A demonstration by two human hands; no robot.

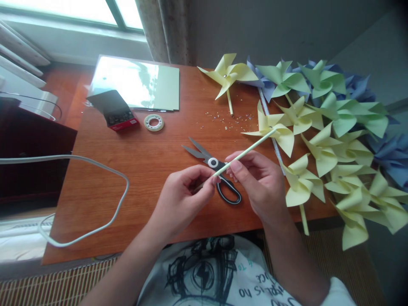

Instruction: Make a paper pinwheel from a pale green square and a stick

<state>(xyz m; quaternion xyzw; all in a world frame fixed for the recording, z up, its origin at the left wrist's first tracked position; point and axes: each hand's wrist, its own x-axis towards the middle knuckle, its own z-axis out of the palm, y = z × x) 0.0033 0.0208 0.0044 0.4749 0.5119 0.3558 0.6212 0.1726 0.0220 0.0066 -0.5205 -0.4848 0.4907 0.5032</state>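
A thin, pale green rolled paper stick (pixel 251 148) slants upward to the right between my two hands. My left hand (pixel 188 193) pinches its lower end between thumb and fingers. Farther up, my right hand (pixel 259 180) is closed on the same stick with thumb and fingertips. Beneath the stick, black-handled scissors (pixel 204 154) lie on the table with their blades spread. Part of the scissors is hidden by my hands. Close to my right hand lie several yellow paper pinwheels (pixel 301 180), and the stick's upper tip overlaps one of them.
Green pinwheels (pixel 339 112) and blue pinwheels (pixel 393 155) crowd the right side. A tape roll (pixel 147 123), an open red-and-black box (pixel 123 121) and pale green paper sheets (pixel 168 87) lie at the back left. Small scraps (pixel 226 126) dot the wooden table (pixel 127 216). A white cable (pixel 126 187) loops at left.
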